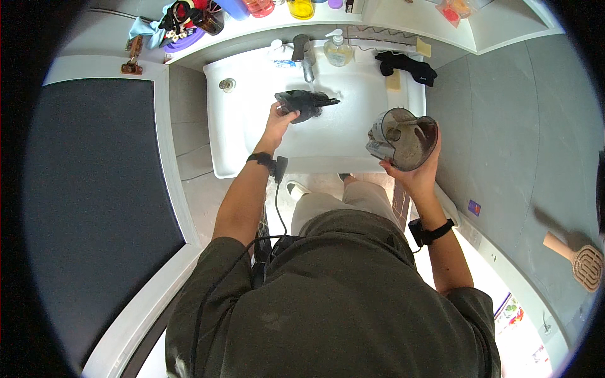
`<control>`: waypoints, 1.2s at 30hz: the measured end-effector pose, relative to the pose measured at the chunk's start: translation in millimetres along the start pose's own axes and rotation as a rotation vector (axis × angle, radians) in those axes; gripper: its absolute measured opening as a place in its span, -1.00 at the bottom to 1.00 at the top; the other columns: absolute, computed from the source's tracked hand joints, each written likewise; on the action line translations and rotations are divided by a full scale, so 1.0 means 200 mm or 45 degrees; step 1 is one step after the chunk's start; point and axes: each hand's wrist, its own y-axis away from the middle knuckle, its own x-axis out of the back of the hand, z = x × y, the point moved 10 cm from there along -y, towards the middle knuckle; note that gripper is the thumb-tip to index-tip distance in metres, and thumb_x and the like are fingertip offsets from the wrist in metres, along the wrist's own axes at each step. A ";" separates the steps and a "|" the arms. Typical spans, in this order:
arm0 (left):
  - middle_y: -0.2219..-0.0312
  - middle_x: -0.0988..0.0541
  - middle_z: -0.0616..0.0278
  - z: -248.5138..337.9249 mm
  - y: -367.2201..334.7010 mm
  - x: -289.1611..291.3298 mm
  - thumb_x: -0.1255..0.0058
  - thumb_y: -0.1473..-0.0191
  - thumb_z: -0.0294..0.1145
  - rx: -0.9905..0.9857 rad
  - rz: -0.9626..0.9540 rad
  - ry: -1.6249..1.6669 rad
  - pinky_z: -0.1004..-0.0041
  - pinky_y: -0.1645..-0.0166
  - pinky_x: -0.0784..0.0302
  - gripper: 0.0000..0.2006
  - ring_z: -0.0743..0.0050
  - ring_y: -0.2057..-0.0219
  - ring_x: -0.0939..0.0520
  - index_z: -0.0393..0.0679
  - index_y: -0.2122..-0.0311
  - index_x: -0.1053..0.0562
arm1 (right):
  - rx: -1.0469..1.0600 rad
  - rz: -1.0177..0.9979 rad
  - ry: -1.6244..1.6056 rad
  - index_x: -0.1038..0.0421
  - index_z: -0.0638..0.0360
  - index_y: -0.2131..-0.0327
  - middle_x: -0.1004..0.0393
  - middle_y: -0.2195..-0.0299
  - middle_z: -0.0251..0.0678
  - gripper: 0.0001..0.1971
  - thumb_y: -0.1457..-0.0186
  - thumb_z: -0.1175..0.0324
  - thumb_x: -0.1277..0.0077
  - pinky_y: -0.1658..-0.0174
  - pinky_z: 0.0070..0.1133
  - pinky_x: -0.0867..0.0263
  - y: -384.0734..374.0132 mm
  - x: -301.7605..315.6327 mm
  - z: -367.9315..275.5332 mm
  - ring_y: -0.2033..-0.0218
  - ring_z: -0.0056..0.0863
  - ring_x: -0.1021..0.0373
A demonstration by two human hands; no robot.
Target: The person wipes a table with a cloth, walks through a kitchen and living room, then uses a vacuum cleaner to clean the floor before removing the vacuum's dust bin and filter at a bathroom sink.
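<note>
My left hand (pixel 276 127) is closed on the near left edge of a dark plastic part (pixel 301 104) with narrow prongs pointing right. The part is over the white sink (pixel 242 142), just below the faucet (pixel 306 62). Whether water is running onto it is hard to tell. On the right, my right hand (pixel 423 177) grips a see-through smoky canister (pixel 413 150) from below and the right side. Its open top faces up, showing a greyish-brown layer and a round post inside. The canister is above the sink's near right corner.
A soap pump bottle (pixel 338 51) stands right of the faucet. On the right rim lie a black cloth item (pixel 408 67) and a yellowish bar (pixel 393 80). A metal drain piece (pixel 227 84) sits at the left. A shelf (pixel 403 25) with bottles runs behind; a hairbrush (pixel 586 266) hangs right.
</note>
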 end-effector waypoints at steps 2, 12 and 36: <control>0.07 -0.48 0.11 0.04 0.01 -0.03 -0.30 0.07 -0.51 -0.015 -0.016 0.011 0.31 -0.12 -0.41 -0.25 0.34 -0.02 -0.48 -0.24 -0.20 -0.15 | -0.022 -0.012 -0.013 0.22 0.27 -0.34 -0.19 -0.18 0.04 0.38 0.47 0.16 -0.60 -0.19 -0.28 -0.27 0.00 0.00 0.01 -0.16 -0.12 -0.27; 0.00 -0.38 -0.05 0.44 0.25 -0.13 -0.34 0.27 -0.54 -0.783 -0.003 -0.839 0.23 -0.16 -0.40 -0.23 0.00 -0.03 -0.46 -0.26 -0.13 -0.27 | -0.042 -0.008 -0.011 0.23 0.26 -0.34 -0.17 -0.19 0.03 0.37 0.46 0.18 -0.60 -0.22 -0.28 -0.23 -0.01 0.00 0.00 -0.19 -0.13 -0.24; 0.10 -0.56 -0.04 -0.21 0.10 -0.08 -0.12 -0.17 -0.12 0.749 0.284 0.944 0.13 -0.01 -0.68 -0.55 0.06 0.12 -0.64 -0.22 -0.03 -0.38 | -0.031 0.298 0.022 0.16 0.31 -0.33 -0.15 -0.22 -0.08 0.29 0.42 0.27 -0.56 -0.27 -0.34 -0.16 -0.08 0.27 0.10 -0.21 -0.25 -0.20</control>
